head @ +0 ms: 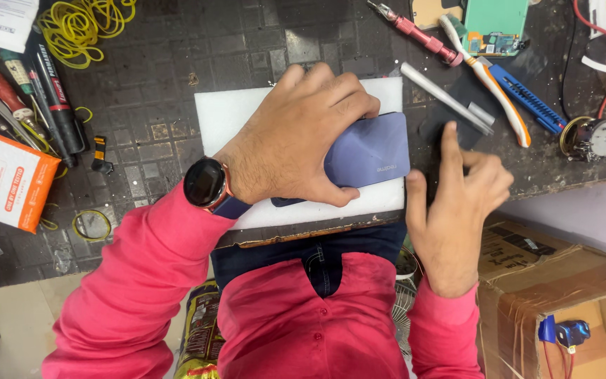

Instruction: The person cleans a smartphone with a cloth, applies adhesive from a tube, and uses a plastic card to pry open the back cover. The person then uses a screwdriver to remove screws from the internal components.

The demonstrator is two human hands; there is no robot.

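My left hand (296, 137) presses down on a purple-blue phone (373, 151) that lies back up on a white foam pad (229, 116) on the dark workbench. A round black watch (205, 182) sits on that wrist, above a pink sleeve. My right hand (457, 203) rests at the bench's front edge, just right of the pad, with the index finger stretched out onto a small dark flat piece (457, 123) and the other fingers curled. I cannot tell whether it grips anything.
A grey metal rod (443, 97), a white-orange tool (496, 91), a blue utility knife (527, 102) and a pink screwdriver (422, 35) lie right of the pad. Yellow rubber bands (82, 24), markers (54, 88) and an orange box (1, 175) lie left. A cardboard box (562, 295) stands below right.
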